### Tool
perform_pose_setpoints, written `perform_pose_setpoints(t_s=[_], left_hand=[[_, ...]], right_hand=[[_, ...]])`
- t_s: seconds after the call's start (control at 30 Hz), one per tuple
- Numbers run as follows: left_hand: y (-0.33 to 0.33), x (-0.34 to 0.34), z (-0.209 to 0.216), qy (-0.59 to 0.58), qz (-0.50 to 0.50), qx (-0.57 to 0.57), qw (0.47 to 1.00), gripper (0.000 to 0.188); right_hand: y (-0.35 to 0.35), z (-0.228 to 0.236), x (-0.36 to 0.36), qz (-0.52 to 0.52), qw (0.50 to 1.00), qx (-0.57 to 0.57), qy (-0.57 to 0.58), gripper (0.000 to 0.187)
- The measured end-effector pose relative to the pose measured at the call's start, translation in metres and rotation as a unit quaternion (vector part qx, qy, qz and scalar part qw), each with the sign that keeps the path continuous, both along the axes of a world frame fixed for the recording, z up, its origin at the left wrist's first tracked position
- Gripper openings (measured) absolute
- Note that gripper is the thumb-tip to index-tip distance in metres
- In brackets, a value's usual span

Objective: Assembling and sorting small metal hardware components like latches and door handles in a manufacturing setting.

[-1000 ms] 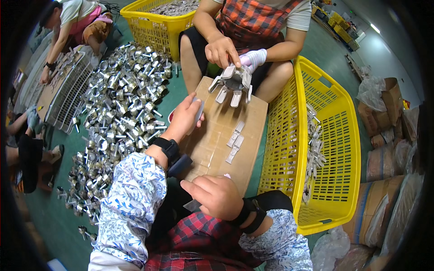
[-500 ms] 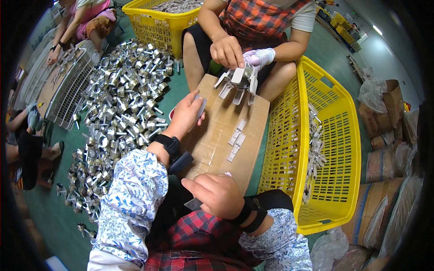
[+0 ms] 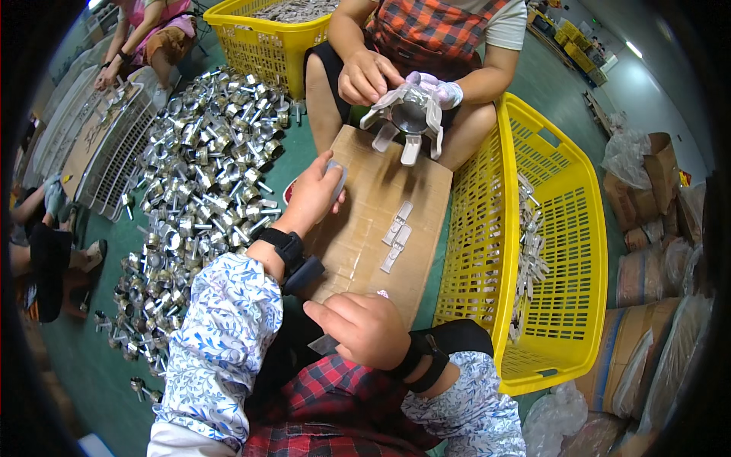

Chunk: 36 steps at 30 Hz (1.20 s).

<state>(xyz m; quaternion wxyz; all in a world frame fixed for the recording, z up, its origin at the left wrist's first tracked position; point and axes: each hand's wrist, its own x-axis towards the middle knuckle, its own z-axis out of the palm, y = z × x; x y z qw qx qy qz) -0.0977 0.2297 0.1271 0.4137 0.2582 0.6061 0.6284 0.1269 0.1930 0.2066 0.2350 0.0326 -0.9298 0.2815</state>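
My left hand is closed around a flat grey piece with a rounded end, above the left side of a cardboard sheet. Near my lap, my right hand is curled with a thin, flat grey strip sticking out below its fingers. Most of that strip is hidden by the hand. Two pale plastic clips lie end to end on the cardboard between my hands. Across from me, a co-worker's gloved hand holds a round metal cup with several pale clips around it.
A large heap of metal cups with stems covers the green floor at left. To the right stands a yellow basket with clips inside; another yellow basket is at the back. Wrapped bales line the right side.
The co-worker has turned the metal cup so its round opening shows, and their bare hand has shifted left off its top. My two hands have hardly moved.
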Motion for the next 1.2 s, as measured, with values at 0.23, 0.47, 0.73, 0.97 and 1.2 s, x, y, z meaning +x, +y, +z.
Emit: perform_pose_setpoints(t_s=[0.23, 0.47, 0.73, 0.97, 1.2], left_hand=[[0.0, 0.003, 0.003, -0.007, 0.007, 0.007, 1.0, 0.062], [0.001, 0.003, 0.002, -0.005, 0.005, 0.003, 1.0, 0.062], [0.0, -0.001, -0.002, -0.01, -0.005, 0.005, 1.0, 0.06], [0.006, 0.002, -0.008, -0.024, 0.01, 0.022, 0.999, 0.057], [0.011, 0.011, -0.006, -0.031, 0.007, 0.006, 0.999, 0.056]], right_hand=[[-0.001, -0.001, 0.001, 0.0, 1.0, -0.003, -0.016, 0.045], [0.0, 0.0, 0.0, -0.002, 1.0, -0.004, -0.013, 0.044], [-0.001, 0.0, -0.002, 0.0, 1.0, -0.002, -0.008, 0.044], [0.002, 0.001, 0.002, 0.0, 1.0, 0.013, -0.008, 0.035], [0.007, -0.008, 0.013, -0.004, 1.0, 0.002, 0.028, 0.022]])
